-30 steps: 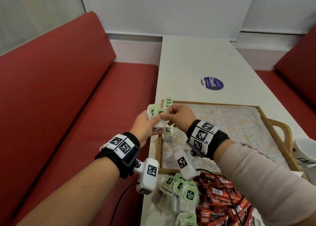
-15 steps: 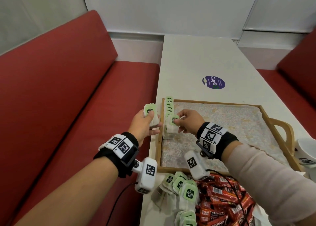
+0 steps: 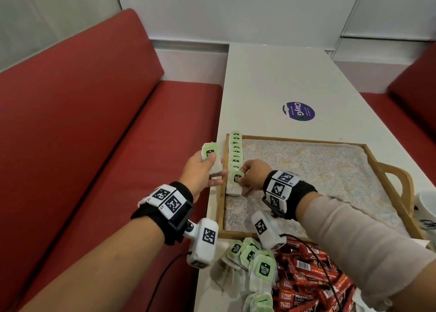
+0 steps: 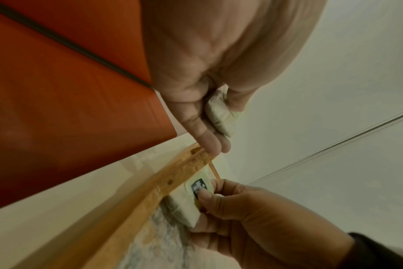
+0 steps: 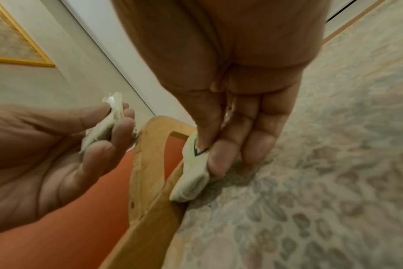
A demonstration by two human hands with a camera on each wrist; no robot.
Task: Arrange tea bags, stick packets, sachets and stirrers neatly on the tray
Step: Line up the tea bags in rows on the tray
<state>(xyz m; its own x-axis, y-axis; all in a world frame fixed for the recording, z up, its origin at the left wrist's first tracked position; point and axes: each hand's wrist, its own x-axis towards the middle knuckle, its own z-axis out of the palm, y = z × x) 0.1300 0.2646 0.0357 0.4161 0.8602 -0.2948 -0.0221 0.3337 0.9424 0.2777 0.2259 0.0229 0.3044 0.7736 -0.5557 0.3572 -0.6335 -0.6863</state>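
Note:
A wooden tray (image 3: pixel 221 193) with a patterned liner lies on the white table. A row of green-tagged tea bags (image 3: pixel 236 151) stands along its left wall. My right hand (image 3: pixel 250 177) pinches a tea bag (image 3: pixel 234 184) by its green tag at the near end of that row; the bag (image 5: pixel 191 174) touches the liner beside the tray wall (image 5: pixel 147 182). My left hand (image 3: pixel 203 170) hovers just left of the tray and holds another tea bag (image 3: pixel 211 157) between thumb and fingers, also seen as a bag (image 4: pixel 219 112) in the left wrist view.
Loose tea bags (image 3: pixel 257 262) and red stick packets (image 3: pixel 304 278) lie heaped on the table at the tray's near side. A white mug (image 3: pixel 427 215) stands at the right past the tray handle (image 3: pixel 398 182). Red bench seats (image 3: pixel 94 146) flank the table.
My right hand took a tea bag from the left hand's bunch and lowered it to the near end of the row. The left hand drew back to the left with its bag.

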